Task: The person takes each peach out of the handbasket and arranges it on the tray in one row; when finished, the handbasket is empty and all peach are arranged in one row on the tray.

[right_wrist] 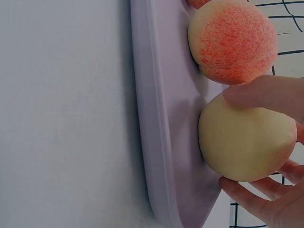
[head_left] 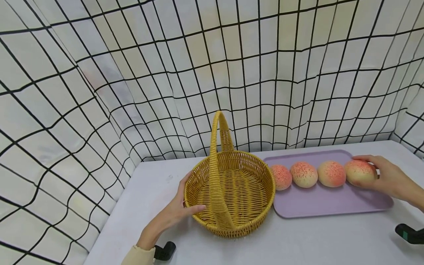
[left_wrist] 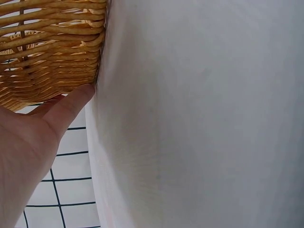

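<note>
A yellow-brown wicker basket (head_left: 246,191) with a tall arched handle stands on the table, and nothing lies inside it. My left hand (head_left: 179,208) grips its left side, thumb over the rim and the other fingers along the outside. In the left wrist view, fingers (left_wrist: 71,105) touch the woven wall near its base. On the right, my right hand (head_left: 389,176) holds the rightmost peach (head_left: 359,172), thumb on one side and fingers round the other. That peach (right_wrist: 244,137) shows its pale side in the right wrist view and sits on or close above the lilac tray (head_left: 326,204); contact is unclear.
Three more red-speckled peaches (head_left: 331,173) line the tray to the left of the held one. The leftmost peach (head_left: 281,177) sits right beside the basket. A white cloth wall with black netting (head_left: 258,88) rises behind the white table (head_left: 308,241).
</note>
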A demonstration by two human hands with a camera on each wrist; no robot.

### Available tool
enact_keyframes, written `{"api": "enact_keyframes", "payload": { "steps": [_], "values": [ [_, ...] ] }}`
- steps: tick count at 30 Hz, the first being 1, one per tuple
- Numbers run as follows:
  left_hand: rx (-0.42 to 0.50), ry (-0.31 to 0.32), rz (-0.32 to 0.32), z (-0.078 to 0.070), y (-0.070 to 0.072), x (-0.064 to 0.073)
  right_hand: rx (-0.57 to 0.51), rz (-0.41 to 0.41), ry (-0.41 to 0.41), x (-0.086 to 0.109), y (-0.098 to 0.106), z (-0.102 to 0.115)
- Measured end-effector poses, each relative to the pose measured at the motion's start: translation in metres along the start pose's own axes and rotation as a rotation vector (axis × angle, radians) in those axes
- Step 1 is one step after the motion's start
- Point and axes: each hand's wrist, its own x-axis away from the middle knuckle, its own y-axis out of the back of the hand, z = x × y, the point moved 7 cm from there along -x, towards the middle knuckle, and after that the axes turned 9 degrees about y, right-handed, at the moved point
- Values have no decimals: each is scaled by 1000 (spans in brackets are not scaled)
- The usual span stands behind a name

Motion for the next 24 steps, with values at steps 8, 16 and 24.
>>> {"api": "enact_keyframes", "payload": {
  "steps": [8, 16, 24],
  "values": [
    [-5, -6, 3, -1, 1, 1, 6, -49, 25, 1, -2, 1],
    [-4, 24, -9, 2, 4, 3, 1, -48, 53, -6, -1, 8],
    [-8, 29, -14, 2, 7, 3, -116, -26, 24, -7, 10, 22]
  ]
}}
